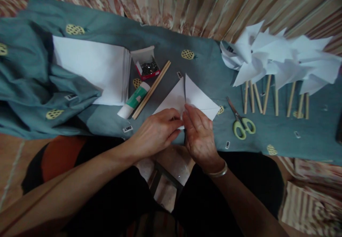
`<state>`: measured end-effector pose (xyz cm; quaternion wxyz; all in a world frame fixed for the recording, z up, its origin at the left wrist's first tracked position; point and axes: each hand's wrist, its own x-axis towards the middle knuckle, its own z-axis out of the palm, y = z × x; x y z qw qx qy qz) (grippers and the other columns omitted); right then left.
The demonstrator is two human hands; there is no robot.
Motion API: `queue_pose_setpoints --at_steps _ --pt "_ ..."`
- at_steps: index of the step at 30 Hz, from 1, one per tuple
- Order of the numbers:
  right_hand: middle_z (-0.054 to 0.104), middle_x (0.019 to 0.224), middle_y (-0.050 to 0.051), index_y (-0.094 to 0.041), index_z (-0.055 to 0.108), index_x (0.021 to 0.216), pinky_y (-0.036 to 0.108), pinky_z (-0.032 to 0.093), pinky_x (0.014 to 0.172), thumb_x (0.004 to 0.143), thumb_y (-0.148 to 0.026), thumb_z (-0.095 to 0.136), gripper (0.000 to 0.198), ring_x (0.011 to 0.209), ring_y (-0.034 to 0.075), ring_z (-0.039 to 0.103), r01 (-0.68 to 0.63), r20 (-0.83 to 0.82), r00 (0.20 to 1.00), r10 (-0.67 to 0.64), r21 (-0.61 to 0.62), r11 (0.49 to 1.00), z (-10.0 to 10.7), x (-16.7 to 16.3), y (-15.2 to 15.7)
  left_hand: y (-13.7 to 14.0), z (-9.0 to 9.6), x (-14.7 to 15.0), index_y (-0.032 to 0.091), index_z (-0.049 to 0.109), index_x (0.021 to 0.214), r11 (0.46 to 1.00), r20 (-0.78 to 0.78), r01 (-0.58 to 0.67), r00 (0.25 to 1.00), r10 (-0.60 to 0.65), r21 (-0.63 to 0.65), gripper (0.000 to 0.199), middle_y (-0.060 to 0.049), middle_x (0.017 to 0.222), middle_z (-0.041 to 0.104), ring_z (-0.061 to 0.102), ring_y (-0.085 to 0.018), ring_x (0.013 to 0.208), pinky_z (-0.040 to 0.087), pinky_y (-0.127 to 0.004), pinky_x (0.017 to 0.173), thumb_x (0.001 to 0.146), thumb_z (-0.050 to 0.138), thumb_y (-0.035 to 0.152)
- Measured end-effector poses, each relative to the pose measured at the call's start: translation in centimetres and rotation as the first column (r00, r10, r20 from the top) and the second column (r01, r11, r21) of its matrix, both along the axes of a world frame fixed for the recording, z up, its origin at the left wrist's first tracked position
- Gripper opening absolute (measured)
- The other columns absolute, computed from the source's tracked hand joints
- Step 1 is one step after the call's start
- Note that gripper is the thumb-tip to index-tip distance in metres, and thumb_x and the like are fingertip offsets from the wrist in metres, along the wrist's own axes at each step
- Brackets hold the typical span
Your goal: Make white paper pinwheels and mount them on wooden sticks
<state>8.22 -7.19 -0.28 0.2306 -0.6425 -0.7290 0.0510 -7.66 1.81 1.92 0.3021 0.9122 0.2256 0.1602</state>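
A white paper square (200, 94), set cornerwise with slits running in from its corners, lies on the cloth in front of me. My left hand (161, 126) is closed at the paper's near left side, thumb and fingers pinching its edge. Against the near right part rests my right hand (199, 132), its fingers stretched out and close together, a bracelet at the wrist. The fingertips of both hands nearly meet by the slit, and they hide the near corner. Green-handled scissors (242, 123) lie to the right of the paper.
Left of the paper are two wooden sticks (151, 90), a glue stick (134, 100), an opened box of metal pins (148, 68) and a stack of white paper (91, 69). Several paper pinwheels (256, 57) on sticks lie at the right. A patterned curtain (187, 5) hangs behind.
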Motion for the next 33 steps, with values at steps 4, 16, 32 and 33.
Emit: queue_pose_setpoints --at_steps 4,16,32,33 --pt "0.043 0.15 0.009 -0.025 0.05 0.135 0.053 0.036 0.111 0.092 -0.014 0.04 0.045 0.139 0.027 0.038 0.023 -0.082 0.996 -0.021 0.017 1.0 1.2 1.2 0.4 0.0 -0.1 -0.1 0.014 0.067 0.098 1.0 -0.01 0.005 1.0 -0.005 0.027 0.019 -0.008 0.1 0.063 0.062 -0.017 0.09 0.053 -0.03 0.081 0.091 0.05 0.019" --pt "0.068 0.12 0.014 -0.016 0.058 0.128 0.049 0.05 0.097 0.095 -0.038 0.047 0.041 0.109 0.028 0.064 0.305 -0.085 0.949 -0.305 -0.012 0.952 2.1 6.9 2.3 0.7 0.1 -0.5 0.014 0.064 0.102 0.988 0.044 0.045 0.998 -0.052 0.146 0.02 -0.011 0.108 0.064 0.061 -0.019 0.097 0.053 -0.034 0.085 0.093 0.047 0.019" --pt "0.076 0.088 0.004 -0.021 0.071 0.107 0.035 0.057 0.072 0.085 -0.037 0.063 0.028 0.073 0.02 0.07 0.389 -0.173 0.897 -0.406 -0.126 0.913 3.4 7.2 -0.6 2.3 0.7 -0.9 0.019 0.064 0.11 0.95 0.037 -0.006 0.999 -0.006 0.313 0.023 -0.01 0.131 0.057 0.051 -0.027 0.12 0.045 -0.047 0.099 0.09 0.053 0.019" --pt "0.076 0.09 0.005 -0.021 0.071 0.108 0.035 0.057 0.074 0.086 -0.036 0.062 0.028 0.075 0.021 0.071 0.387 -0.168 0.901 -0.4 -0.107 0.916 3.4 7.1 -0.6 1.7 0.9 -0.7 0.019 0.064 0.108 0.951 0.039 0.02 0.999 -0.033 0.309 0.021 -0.01 0.126 0.06 0.053 -0.027 0.115 0.045 -0.046 0.097 0.09 0.055 0.024"
